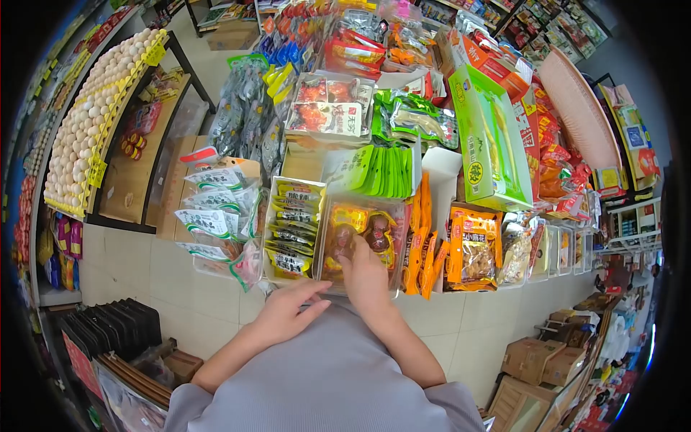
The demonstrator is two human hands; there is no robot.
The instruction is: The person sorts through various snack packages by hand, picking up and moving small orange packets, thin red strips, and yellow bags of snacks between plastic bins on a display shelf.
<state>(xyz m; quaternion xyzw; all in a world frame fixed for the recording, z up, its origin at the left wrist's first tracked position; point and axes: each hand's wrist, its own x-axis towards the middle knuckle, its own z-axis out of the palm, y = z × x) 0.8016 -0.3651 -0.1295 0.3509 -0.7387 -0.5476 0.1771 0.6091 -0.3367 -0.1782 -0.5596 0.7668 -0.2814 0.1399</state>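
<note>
My right hand (368, 279) reaches into a clear-sided box (325, 268) at the front of the display. Its thumb and fingers close at the edge of a yellow snack packet (340, 243) with a brown, rounded food showing through. Beside that lies a second yellow packet (380, 232) of the same look. My left hand (289, 311) hovers by the front edge, thumb and fingers apart, holding nothing. Just beyond it stands a white box (269, 248) filled with small yellow-green packets (294, 229).
Green packets (381, 171) stand behind the clear-sided box. Orange packets (425, 241) and a twisted-snack bag (473, 246) sit to the right, white-green packets (214, 219) to the left. Egg trays (101, 108) fill a rack at far left. Cardboard boxes (536, 358) rest on the floor at right.
</note>
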